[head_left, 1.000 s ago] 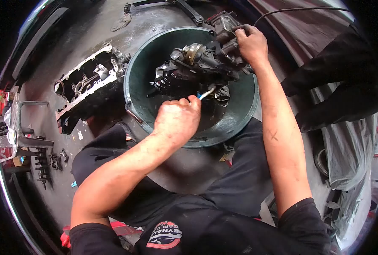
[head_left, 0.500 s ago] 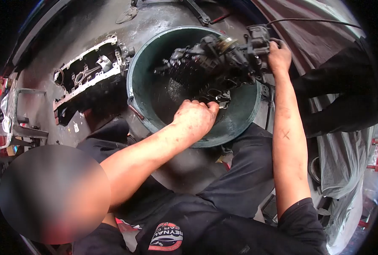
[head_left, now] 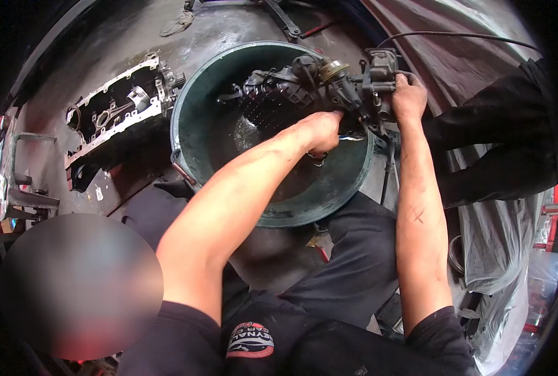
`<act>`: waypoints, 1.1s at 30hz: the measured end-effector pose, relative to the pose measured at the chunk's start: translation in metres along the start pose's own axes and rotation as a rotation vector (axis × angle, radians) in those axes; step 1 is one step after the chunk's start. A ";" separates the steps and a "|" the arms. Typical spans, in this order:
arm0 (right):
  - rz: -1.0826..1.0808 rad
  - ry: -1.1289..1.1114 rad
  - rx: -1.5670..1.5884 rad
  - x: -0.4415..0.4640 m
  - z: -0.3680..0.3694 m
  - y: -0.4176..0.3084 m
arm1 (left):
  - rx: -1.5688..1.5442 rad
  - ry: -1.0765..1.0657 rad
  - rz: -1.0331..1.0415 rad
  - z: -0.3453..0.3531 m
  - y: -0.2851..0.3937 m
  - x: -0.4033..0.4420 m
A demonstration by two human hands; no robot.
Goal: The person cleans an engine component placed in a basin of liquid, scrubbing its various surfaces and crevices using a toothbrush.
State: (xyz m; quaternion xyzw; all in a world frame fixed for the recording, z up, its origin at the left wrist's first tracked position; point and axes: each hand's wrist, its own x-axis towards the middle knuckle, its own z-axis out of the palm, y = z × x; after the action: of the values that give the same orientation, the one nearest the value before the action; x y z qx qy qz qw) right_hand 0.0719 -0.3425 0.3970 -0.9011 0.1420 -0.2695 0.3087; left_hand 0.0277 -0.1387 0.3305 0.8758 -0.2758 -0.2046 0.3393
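Observation:
A dark, wet engine part with a brass-coloured round piece is held over a green basin, liquid dripping from it. At its right end, my right hand is closed round the squarish metal housing. My left hand is closed at the underside of the part, inside the basin's outline. A thin white and blue tool, probably a brush, sticks out to the right of that hand; its handle is hidden by the fingers.
An open engine block with a piston lies on the floor at the left. Another person's dark-clothed legs are at the right, beside plastic sheeting. A metal stand leg is behind the basin. A blurred disc hides the lower left.
The engine part has shifted right and levelled out with my right hand. My left hand has moved right and up, from the basin's middle to under the part.

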 end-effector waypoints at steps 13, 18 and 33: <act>0.044 -0.009 -0.007 -0.002 0.010 -0.016 | -0.944 -0.048 -0.243 0.005 0.024 -0.019; -0.061 -0.006 -0.034 -0.013 0.011 -0.029 | -0.043 -0.079 -0.241 0.006 0.006 0.009; -0.059 0.017 -0.054 -0.020 0.017 -0.043 | -0.932 -0.067 -0.303 0.007 -0.002 -0.008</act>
State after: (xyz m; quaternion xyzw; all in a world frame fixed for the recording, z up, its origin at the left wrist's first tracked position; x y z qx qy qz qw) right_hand 0.0695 -0.2933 0.4047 -0.9105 0.1254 -0.2821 0.2752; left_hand 0.0181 -0.1355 0.3250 0.6539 -0.0352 -0.3815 0.6524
